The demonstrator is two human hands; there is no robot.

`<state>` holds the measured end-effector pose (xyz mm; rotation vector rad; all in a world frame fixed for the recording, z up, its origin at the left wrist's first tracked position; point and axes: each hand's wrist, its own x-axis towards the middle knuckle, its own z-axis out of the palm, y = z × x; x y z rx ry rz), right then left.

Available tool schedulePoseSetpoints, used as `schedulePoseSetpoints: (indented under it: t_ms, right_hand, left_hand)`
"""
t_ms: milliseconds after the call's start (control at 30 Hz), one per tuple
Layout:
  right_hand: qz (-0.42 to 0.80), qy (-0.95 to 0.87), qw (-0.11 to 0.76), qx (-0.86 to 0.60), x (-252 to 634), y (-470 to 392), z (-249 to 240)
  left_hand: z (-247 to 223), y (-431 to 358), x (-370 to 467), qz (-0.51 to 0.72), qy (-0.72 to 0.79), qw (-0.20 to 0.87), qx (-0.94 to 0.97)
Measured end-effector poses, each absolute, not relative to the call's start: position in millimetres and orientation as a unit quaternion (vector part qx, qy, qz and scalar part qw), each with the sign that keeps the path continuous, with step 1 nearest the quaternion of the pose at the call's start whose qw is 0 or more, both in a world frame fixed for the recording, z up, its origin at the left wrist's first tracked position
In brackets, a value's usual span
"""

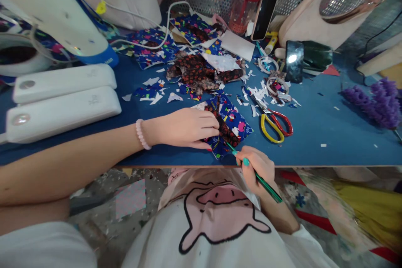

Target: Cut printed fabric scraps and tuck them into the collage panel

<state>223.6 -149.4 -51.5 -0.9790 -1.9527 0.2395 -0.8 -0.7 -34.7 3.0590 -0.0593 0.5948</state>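
A blue patterned piece (pixel 231 114) with a dark brown-red strip across it lies at the table's front edge. My left hand (pixel 191 127), a pink bead bracelet at its wrist, rests on the left part of this piece with its fingers bent together; whether they pinch it is hidden. Wrapped round a slim green tool (pixel 266 187), my right hand (pixel 256 167) is just off the table's edge. The tool's tip touches the lower part of the blue piece. Scissors (pixel 272 122) with one red and one yellow handle lie to the right of the piece.
Behind the hands lie a dark brown-red cloth heap (pixel 194 71) and scattered paper scraps (pixel 151 96). White devices (pixel 63 113) are at the left. A phone (pixel 266 12) leans at the back, a dark one (pixel 294 62) lies nearer, and purple flowers (pixel 383 104) sit at the right.
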Motion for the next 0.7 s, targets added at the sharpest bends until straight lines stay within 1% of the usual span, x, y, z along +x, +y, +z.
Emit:
schedulePoseSetpoints:
  t_ms: [300,500,633,700]
  right_hand:
    - [0.072,-0.779,0.491,-0.384,227.4,-148.4,-58.9]
    - [0.114,-0.771,0.465,-0.419,226.8,-150.1,-53.3]
    - [0.123,-0.750,0.491,-0.427,228.1,-152.4,-54.7]
    - [0.126,-0.752,0.489,-0.424,228.6,-151.6,-55.8]
  left_hand:
    - [-35.1,3.2,-2.6,0.190,-0.010,0.030,0.981]
    - [-36.1,3.8,-2.0,0.177,-0.003,0.030,0.984]
    - [-36.2,4.1,-1.7,0.196,-0.014,0.029,0.980]
    - [-36.0,4.1,-1.6,0.196,-0.014,0.031,0.980]
